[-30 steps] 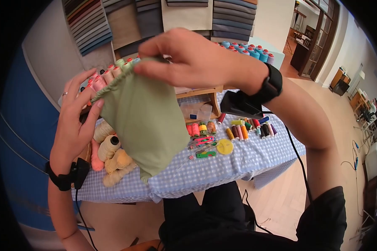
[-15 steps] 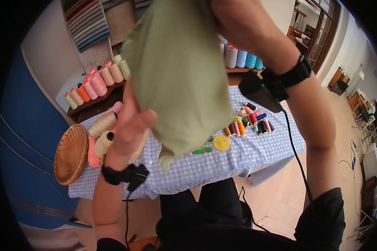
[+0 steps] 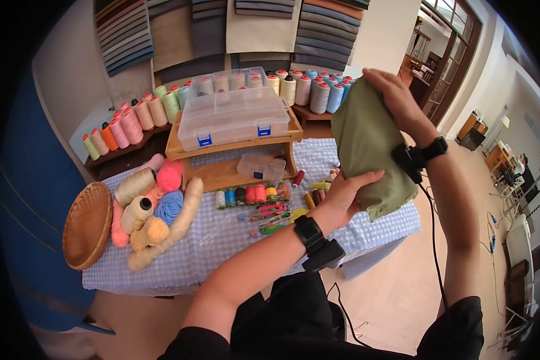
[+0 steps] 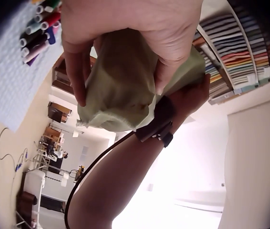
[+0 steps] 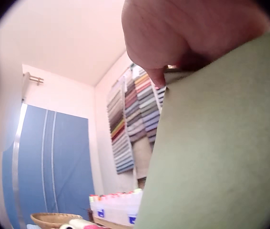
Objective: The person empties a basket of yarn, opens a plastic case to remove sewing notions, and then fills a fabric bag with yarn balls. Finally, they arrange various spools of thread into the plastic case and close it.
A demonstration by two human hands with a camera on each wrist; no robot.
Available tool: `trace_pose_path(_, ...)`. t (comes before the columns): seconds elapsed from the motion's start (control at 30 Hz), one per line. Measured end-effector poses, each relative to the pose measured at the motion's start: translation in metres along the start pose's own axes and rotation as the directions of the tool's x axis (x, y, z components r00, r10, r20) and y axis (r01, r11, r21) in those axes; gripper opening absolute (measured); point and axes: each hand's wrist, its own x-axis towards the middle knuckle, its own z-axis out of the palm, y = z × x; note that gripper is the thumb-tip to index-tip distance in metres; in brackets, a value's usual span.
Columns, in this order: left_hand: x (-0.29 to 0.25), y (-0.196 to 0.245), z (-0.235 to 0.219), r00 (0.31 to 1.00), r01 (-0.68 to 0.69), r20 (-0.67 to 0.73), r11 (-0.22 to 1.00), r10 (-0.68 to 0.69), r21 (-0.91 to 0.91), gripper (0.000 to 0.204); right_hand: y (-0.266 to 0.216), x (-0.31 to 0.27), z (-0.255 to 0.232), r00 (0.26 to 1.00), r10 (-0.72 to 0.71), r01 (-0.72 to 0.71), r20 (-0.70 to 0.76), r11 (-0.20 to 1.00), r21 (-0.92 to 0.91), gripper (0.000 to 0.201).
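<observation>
A green cloth drawstring bag [image 3: 366,144] hangs in the air over the right end of the table, its long side nearly upright. My right hand [image 3: 397,99] grips its upper end, and in the right wrist view the fingers pinch the cloth's edge. Lower down, my left hand [image 3: 344,201] holds the bottom part with the thumb across the front. The left wrist view shows the left hand's fingers and thumb on either side of the bunched cloth [image 4: 120,95]. The bag covers most of the small thread spools behind it.
A checked tablecloth [image 3: 222,240] covers the table. Yarn balls [image 3: 171,207] and a wicker basket [image 3: 87,225] lie at the left. Clear plastic boxes [image 3: 234,117] stand on a wooden shelf [image 3: 192,168], with thread cones [image 3: 129,123] behind. Scissors and small spools [image 3: 261,193] lie in front.
The bag has swung from the middle of the table to the right, passing close to the camera. My left hand has left the drawstring end and now holds the bottom; my right hand keeps its grip.
</observation>
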Motion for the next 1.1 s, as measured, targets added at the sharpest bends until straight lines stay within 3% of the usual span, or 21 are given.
trace_pose_path(0.07,0.017,-0.013,-0.01,0.999,0.019,-0.034,1.0,-0.018,0.008,0.066,0.027,0.016,-0.014,0.989,0.094,-0.092,0.116,0.995,-0.022,0.035)
trace_pose_path(0.13,0.032,-0.019,-0.022,0.997,0.059,-0.048,0.995,-0.064,-0.083,0.07,0.053,0.026,-0.01,0.992,0.127,-0.127,0.006,0.992,-0.013,0.037)
trace_pose_path(0.2,0.036,-0.017,-0.028,0.997,0.053,-0.05,0.996,-0.057,-0.076,0.062,0.082,0.044,-0.015,0.995,0.104,-0.103,0.006,0.988,-0.112,0.043)
trace_pose_path(0.27,0.038,-0.01,-0.035,0.996,0.072,-0.039,0.984,-0.079,-0.16,0.06,0.09,0.05,-0.006,0.972,0.22,-0.193,0.082,0.947,-0.256,0.054)
trace_pose_path(0.33,0.039,-0.007,-0.044,0.994,0.088,-0.056,0.982,-0.099,-0.169,0.059,0.105,0.056,0.002,0.973,0.22,-0.193,0.068,0.941,-0.277,0.054)
trace_pose_path(0.4,0.043,-0.009,-0.058,0.991,0.063,-0.096,0.97,-0.088,-0.233,0.059,0.122,0.068,0.002,0.912,0.341,-0.241,0.227,0.895,-0.375,0.052)
trace_pose_path(0.43,0.046,-0.01,-0.063,0.992,0.049,-0.104,0.967,-0.077,-0.25,0.058,0.103,0.054,0.011,0.89,0.398,-0.276,0.223,0.859,-0.431,0.049)
trace_pose_path(0.47,0.046,-0.01,-0.063,0.992,0.052,-0.102,0.967,-0.079,-0.25,0.058,0.121,0.064,0.006,0.89,0.399,-0.278,0.221,0.858,-0.432,0.049)
trace_pose_path(0.5,0.046,-0.009,-0.063,0.992,0.041,-0.109,0.967,-0.07,-0.252,0.057,0.149,0.082,0.0,0.811,0.455,-0.257,0.368,0.842,-0.473,0.053)
trace_pose_path(0.53,0.047,-0.009,-0.064,0.991,0.029,-0.116,0.966,-0.06,-0.255,0.056,0.148,0.084,0.005,0.703,0.504,-0.229,0.502,0.828,-0.512,0.057)
trace_pose_path(0.57,0.048,-0.009,-0.064,0.991,0.027,-0.116,0.966,-0.059,-0.258,0.056,0.145,0.084,0.001,0.652,0.565,-0.231,0.506,0.783,-0.577,0.061)
trace_pose_path(0.6,0.05,-0.008,-0.064,0.99,0.009,-0.133,0.964,-0.046,-0.267,0.055,0.143,0.082,-0.002,0.651,0.565,-0.231,0.507,0.783,-0.577,0.061)
trace_pose_path(0.67,0.052,-0.007,-0.065,0.988,-0.007,-0.151,0.962,-0.035,-0.273,0.054,0.135,0.079,-0.003,0.521,0.681,-0.221,0.515,0.691,-0.689,0.067)
trace_pose_path(0.7,0.053,-0.007,-0.065,0.985,-0.036,-0.169,0.951,-0.017,-0.308,0.053,0.137,0.08,-0.005,0.501,0.707,-0.209,0.5,0.659,-0.722,0.071)
trace_pose_path(0.87,0.057,0.001,-0.066,0.975,-0.049,-0.217,0.922,-0.038,-0.385,0.05,0.132,0.071,-0.036,0.556,0.672,-0.276,0.49,0.705,-0.654,0.076)
trace_pose_path(0.93,0.063,0.004,-0.071,0.98,-0.08,-0.197,0.914,0.0,-0.398,0.047,0.124,0.061,-0.05,0.67,0.58,-0.352,0.463,0.797,-0.49,0.08)
trace_pose_path(1.0,0.068,0.01,-0.074,0.977,-0.079,-0.215,0.916,-0.008,-0.393,0.049,0.106,0.036,-0.06,0.752,0.48,-0.301,0.452,0.86,-0.413,0.079)
trace_pose_path(1.07,0.072,0.013,-0.078,0.974,-0.102,-0.228,0.912,0.009,-0.398,0.049,0.093,0.021,-0.067,0.728,0.311,0.115,0.611,0.823,-0.556,0.07)
trace_pose_path(1.1,0.074,0.015,-0.081,0.978,-0.081,-0.21,0.906,-0.009,-0.415,0.049,0.086,0.002,-0.064,0.811,0.214,0.157,0.545,0.817,-0.555,0.067)
